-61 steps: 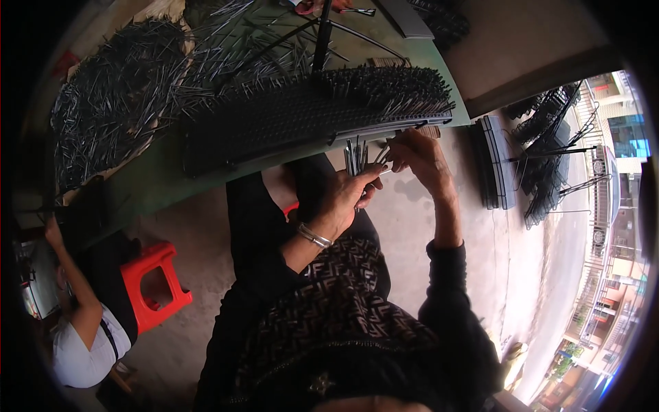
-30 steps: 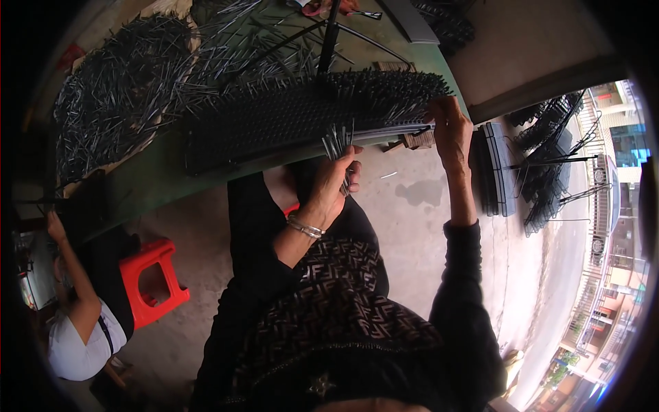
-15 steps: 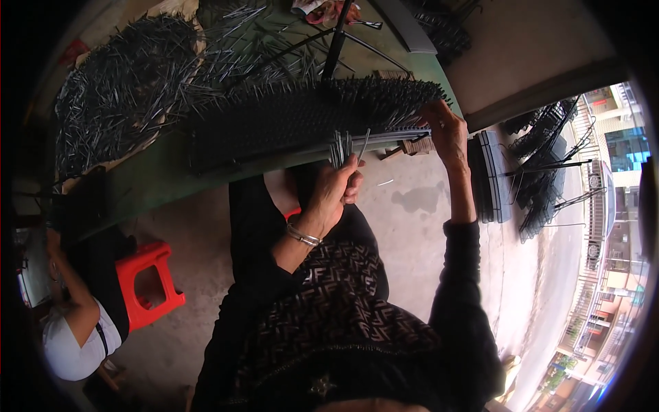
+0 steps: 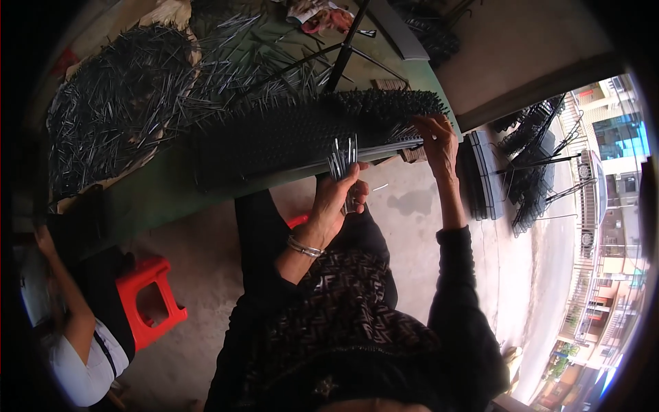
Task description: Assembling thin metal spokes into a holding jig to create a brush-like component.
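My left hand is closed around a bunch of thin dark strips, their shiny ends sticking up past the thumb. It is just in front of the near edge of a long black perforated panel on the table. Many short dark pieces stand up from the panel like bristles, dense along its far side and right end. My right hand is at the panel's right end, fingers pinched together against its edge among the bristles. Whatever lies between those fingertips is too small to make out.
A big heap of loose strips covers the green table's left side. A black stand rises behind the panel. A red stool and another person's arm are at left. Black racks stand on the right.
My right hand has shifted slightly left and down along the panel's right end. The strips in my left hand are fanned a little differently. The whole view has tilted slightly.
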The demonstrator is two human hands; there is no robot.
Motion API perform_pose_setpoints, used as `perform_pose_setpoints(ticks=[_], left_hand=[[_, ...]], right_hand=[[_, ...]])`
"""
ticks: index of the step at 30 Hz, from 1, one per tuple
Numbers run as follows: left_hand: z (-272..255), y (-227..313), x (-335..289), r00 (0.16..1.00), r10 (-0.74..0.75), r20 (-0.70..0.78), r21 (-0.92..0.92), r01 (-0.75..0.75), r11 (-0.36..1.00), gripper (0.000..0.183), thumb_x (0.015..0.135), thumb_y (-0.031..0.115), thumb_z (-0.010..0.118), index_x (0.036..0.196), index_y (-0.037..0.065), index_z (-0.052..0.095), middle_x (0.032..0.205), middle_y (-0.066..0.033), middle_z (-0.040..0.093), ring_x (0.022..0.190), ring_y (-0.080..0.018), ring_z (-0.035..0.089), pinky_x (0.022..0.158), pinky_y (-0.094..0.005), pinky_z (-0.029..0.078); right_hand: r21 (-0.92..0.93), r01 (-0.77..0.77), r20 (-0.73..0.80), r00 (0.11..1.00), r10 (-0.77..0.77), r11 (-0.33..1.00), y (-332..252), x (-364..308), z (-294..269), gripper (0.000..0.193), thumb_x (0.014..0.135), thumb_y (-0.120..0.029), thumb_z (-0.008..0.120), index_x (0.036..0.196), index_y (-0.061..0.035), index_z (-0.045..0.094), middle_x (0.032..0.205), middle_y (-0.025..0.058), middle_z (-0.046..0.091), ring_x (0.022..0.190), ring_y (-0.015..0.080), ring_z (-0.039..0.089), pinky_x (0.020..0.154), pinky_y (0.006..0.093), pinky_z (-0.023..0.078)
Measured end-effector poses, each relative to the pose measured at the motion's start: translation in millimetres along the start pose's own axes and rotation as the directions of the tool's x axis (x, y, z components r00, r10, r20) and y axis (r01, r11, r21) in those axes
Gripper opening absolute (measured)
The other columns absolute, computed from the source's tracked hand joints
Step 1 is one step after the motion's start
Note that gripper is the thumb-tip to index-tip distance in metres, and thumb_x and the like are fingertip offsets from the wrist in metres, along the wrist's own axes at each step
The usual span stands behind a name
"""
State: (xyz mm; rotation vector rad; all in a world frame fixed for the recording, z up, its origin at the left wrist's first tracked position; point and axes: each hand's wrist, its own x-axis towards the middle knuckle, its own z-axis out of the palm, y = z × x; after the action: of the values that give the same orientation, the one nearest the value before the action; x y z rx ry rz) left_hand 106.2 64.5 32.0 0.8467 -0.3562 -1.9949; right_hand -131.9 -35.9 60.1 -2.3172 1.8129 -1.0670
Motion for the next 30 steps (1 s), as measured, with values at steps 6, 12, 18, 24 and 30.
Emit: perform_pose_setpoints(ticks=[6,12,18,24,30], left_hand=[[-17,15,0,0.993,-0.026,0.111,0.014,0.025,1.0,0.035,0.095,0.032,0.063,0.116,0.003,0.062,0.069,0.001,0.055,0.05,-0.0034,0.041,0.042,-0.0183,0.026],[-26,23,-5,0.991,-0.078,0.113,0.003,0.078,0.997,0.038,0.095,0.032,0.063,0.116,0.001,0.06,0.067,0.0036,0.05,0.049,-0.0023,0.036,0.042,-0.0178,0.025],[-32,23,-6,0.981,-0.079,0.177,0.044,0.073,0.996,0.038,0.095,0.033,0.063,0.115,0.0,0.061,0.067,0.005,0.048,0.049,-0.0016,0.036,0.042,-0.0174,0.024],[-25,21,-12,0.984,-0.072,0.162,0.057,0.063,0.996,0.024,0.094,0.024,0.064,0.104,0.002,0.067,0.062,0.0013,0.055,0.045,-0.0041,0.041,0.039,-0.0182,0.024],[-16,13,-17,0.983,-0.022,0.181,0.168,-0.009,0.986,0.037,0.095,0.029,0.061,0.111,-0.003,0.066,0.068,-0.0047,0.062,0.051,-0.0073,0.051,0.041,-0.0183,0.026]], right_hand=[[-0.089,-0.196,-0.068,0.979,0.19,0.977,-12,-11,6,0.017,0.09,-0.021,0.065,0.102,-0.0143,0.075,0.092,0.0041,0.066,0.085,0.0193,0.064,0.075,0.0314,0.049],[-0.238,-0.266,-0.164,0.959,0.231,0.934,-19,-12,15,0.02,0.091,-0.028,0.064,0.103,-0.0156,0.075,0.092,0.0061,0.066,0.086,0.0235,0.065,0.075,0.035,0.049],[-0.292,-0.445,-0.253,0.889,0.381,0.847,-18,-8,29,0.027,0.09,-0.039,0.063,0.102,-0.0178,0.075,0.09,0.0087,0.065,0.086,0.0268,0.064,0.075,0.0392,0.047],[-0.116,-0.478,-0.324,0.847,0.422,0.871,-52,-29,27,0.037,0.092,-0.041,0.063,0.116,-0.0143,0.07,0.09,0.0112,0.062,0.084,0.0248,0.062,0.076,0.0351,0.047],[0.497,-0.492,0.431,0.855,0.289,0.715,-109,-46,0,0.04,0.093,-0.029,0.064,0.119,0.0026,0.064,0.083,0.0051,0.065,0.077,0.011,0.059,0.07,0.0283,0.048]])
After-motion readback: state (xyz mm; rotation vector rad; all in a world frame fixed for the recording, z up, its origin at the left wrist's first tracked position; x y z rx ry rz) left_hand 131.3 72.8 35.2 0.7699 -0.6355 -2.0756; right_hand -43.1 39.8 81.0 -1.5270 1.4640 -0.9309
